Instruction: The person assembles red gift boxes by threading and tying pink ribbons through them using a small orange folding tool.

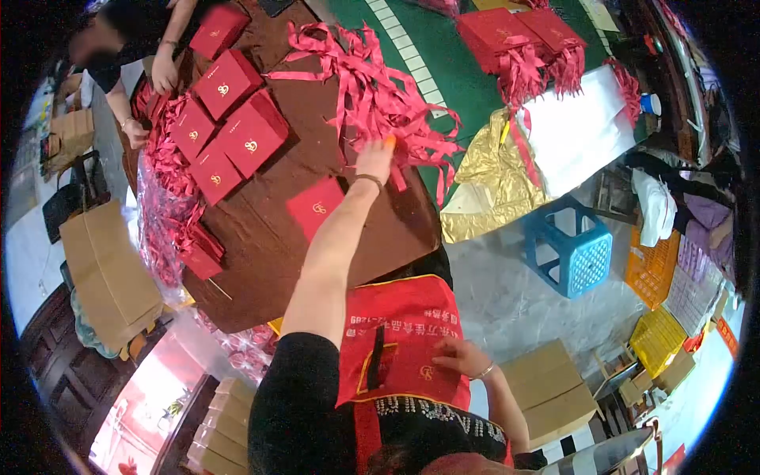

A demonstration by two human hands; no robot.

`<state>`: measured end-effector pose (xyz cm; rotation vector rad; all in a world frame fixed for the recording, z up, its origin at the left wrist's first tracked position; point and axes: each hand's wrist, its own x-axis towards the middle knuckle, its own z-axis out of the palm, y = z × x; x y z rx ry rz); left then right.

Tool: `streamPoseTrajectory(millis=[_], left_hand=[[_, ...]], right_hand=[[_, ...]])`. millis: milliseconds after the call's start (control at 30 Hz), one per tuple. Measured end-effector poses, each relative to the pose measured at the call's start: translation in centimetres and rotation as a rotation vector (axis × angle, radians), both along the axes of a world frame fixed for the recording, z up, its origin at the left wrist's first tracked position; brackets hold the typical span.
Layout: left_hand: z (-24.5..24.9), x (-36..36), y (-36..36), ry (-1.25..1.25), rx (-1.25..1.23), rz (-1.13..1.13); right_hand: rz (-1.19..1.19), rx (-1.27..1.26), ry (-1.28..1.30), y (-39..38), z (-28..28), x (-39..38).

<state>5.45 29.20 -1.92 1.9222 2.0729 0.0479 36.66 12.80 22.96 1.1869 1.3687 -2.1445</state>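
My left hand (374, 162) reaches across the brown table to the near edge of a tangled pile of red ribbons (372, 87). Its fingers are closed at the ribbons, and one fingertip wears an orange cover. Under my left forearm lies a single flat red packet (311, 207) with a gold emblem. Low in front of my red apron (427, 305), my right hand (469, 360) holds a similar red packet (408, 370) by its edge. The gold emblem shows beside the fingers, though the packet blends into the apron.
Several stacks of red packets (253, 134) stand on the brown table (261, 285). Across from me, another person's hands (164, 75) work by heaped ribbons (170, 190). On the right are white sheets (582, 131), gold wrapping (487, 186) and a blue stool (570, 245).
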Motion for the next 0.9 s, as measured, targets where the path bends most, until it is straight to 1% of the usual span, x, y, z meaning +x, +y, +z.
streamPoseTrajectory(millis=[33, 67, 133, 167, 200, 267, 300, 333, 367, 400, 467, 500, 533, 567, 600, 633, 667, 733, 767, 800, 833, 867, 900], left_hand=[[0.6, -0.6, -0.6, -0.061, 0.144, 0.055], [1.6, -1.3, -1.0, -0.055, 0.151, 0.060], [4.6, -2.8, -2.3, -0.360, 0.208, 0.258], [6.0, -3.8, -3.2, -0.510, 0.314, 0.281], [8.2, -4.6, -3.7, -0.498, 0.334, 0.278], [13.8, -6.0, -4.8, -1.219, 0.017, 0.821], [16.6, -6.6, -5.5, -1.213, 0.042, 0.812], [19.6, -7.1, -6.3, -1.400, -0.015, 0.864], [22.5, -7.6, -7.2, -1.589, -0.077, 0.906], [25.2, -7.8, -8.1, -1.588, -0.052, 0.887], [30.4, -7.9, -10.2, -1.713, -0.099, 0.832], [32.7, -8.0, -11.4, -1.766, -0.139, 0.813], [34.5, -8.0, -12.6, -1.766, -0.144, 0.807], [36.1, -7.8, -13.8, -1.780, -0.184, 0.787], [37.2, -7.8, -15.0, -1.792, -0.220, 0.767], [37.8, -8.0, -16.3, -1.758, -0.287, 0.697], [38.5, -7.8, -17.7, -1.755, -0.293, 0.705], [40.2, -7.2, -19.6, -1.539, -0.360, 0.601], [39.9, -7.2, -20.7, -1.506, -0.352, 0.538], [39.8, -7.1, -21.5, -1.511, -0.338, 0.532], [39.8, -7.1, -22.3, -1.466, -0.271, 0.454], [40.0, -7.2, -22.9, -1.419, -0.205, 0.379], [40.7, -7.5, -23.2, -1.373, -0.265, 0.371]], right_hand=[[0.010, -0.004, -0.010, -0.2, -0.1, 0.2], [0.015, 0.003, -0.004, -0.2, -0.3, 0.3], [-0.048, 0.111, 0.101, -0.3, -0.4, 0.0], [-0.044, 0.126, 0.117, 0.1, 0.2, -0.6], [-0.037, 0.119, 0.092, 0.7, 1.0, -1.5], [-0.024, 0.130, 0.084, 1.2, 1.8, -2.9], [0.032, 0.235, 0.163, 1.1, 1.2, -3.4], [0.089, 0.341, 0.240, 1.4, 1.7, -4.4], [0.095, 0.179, 0.132, 1.8, 2.9, -5.2], [0.098, 0.205, 0.143, 2.0, 3.7, -6.3], [-0.001, 0.238, 0.182, 1.8, 5.5, -8.4], [-0.120, 0.209, 0.227, 1.4, 6.2, -9.7], [0.056, 0.365, 0.052, 2.2, 8.8, -11.4], [-0.080, 0.311, 0.218, 1.1, 6.5, -11.9], [0.033, 0.378, 0.130, 2.4, 10.4, -13.8], [0.051, 0.416, 0.156, 2.6, 11.1, -14.9], [-0.099, 0.508, 0.206, 1.7, 9.7, -15.7], [-0.043, 0.436, 0.306, 2.3, 11.3, -17.5], [-0.036, 0.440, 0.306, 1.8, 11.8, -18.2], [0.009, 0.531, 0.265, 1.5, 12.3, -19.0], [0.056, 0.627, 0.225, 1.5, 12.8, -19.5], [0.065, 0.644, 0.228, 1.3, 12.8, -19.7], [0.091, 0.785, 0.305, 1.0, 12.5, -19.8]])
